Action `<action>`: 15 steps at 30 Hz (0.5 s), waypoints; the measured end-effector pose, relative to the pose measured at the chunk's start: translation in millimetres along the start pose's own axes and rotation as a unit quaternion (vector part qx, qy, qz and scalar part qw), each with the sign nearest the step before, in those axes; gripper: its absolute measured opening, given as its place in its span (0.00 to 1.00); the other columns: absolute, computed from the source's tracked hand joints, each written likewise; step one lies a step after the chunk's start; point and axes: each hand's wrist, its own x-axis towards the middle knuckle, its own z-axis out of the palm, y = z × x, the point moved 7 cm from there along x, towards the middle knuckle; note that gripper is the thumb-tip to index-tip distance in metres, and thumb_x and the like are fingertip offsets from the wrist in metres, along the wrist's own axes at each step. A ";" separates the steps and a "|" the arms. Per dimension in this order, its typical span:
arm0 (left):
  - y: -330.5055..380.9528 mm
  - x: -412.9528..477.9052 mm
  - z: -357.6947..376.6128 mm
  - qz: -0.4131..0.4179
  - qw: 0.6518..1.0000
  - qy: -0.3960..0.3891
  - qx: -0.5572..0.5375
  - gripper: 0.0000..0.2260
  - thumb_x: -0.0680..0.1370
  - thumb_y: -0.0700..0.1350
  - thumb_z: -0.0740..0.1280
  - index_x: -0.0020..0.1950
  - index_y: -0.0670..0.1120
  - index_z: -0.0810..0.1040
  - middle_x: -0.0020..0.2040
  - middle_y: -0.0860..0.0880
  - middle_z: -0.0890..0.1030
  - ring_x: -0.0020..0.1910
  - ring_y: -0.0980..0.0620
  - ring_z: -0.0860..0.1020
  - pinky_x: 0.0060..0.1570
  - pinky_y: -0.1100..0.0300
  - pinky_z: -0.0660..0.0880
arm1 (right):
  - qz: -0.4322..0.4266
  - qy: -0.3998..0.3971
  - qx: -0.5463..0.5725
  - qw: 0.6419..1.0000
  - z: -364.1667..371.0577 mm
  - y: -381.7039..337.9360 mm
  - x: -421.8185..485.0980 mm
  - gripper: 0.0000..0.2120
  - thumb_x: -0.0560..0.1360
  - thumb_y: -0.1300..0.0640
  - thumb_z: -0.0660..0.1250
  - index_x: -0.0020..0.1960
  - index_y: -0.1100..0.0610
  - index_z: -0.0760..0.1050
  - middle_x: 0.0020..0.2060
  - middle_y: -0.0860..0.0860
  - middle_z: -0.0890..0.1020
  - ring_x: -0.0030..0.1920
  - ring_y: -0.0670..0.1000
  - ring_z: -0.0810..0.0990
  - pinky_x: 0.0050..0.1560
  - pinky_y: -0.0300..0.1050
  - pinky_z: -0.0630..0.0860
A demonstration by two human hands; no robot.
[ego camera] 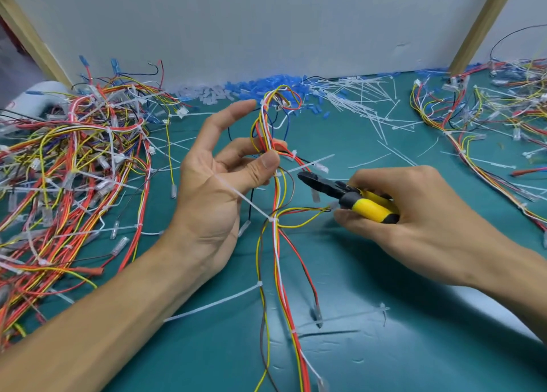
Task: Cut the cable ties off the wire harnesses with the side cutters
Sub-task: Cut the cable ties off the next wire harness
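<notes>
My left hand (219, 178) pinches a wire harness (276, 243) of red, yellow, white and brown wires between thumb and fingers, holding it up over the green mat. White cable ties (270, 219) still bind the bundle at several spots below the grip. My right hand (414, 217) grips the yellow-and-black side cutters (349, 196). Their black jaws point left and sit just right of the harness, near a white tie tail (313, 163) under my left thumb.
A big tangle of harnesses (68, 169) covers the left of the green mat (384, 302). Another pile of harnesses (488, 119) lies at the right. Cut white ties (364, 101) and blue and clear connector sleeves (260, 88) are heaped along the back wall.
</notes>
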 end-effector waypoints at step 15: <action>-0.2 -0.9 7.4 0.020 0.999 -0.037 0.013 0.27 0.71 0.33 0.72 0.67 0.51 0.72 0.44 0.51 0.85 0.46 0.54 0.83 0.45 0.65 0.77 | 0.032 -0.033 0.049 0.998 4.6 -7.8 -1.3 0.19 0.74 0.39 0.69 0.41 0.56 0.77 0.30 0.56 0.70 0.34 0.56 0.64 0.31 0.49 0.65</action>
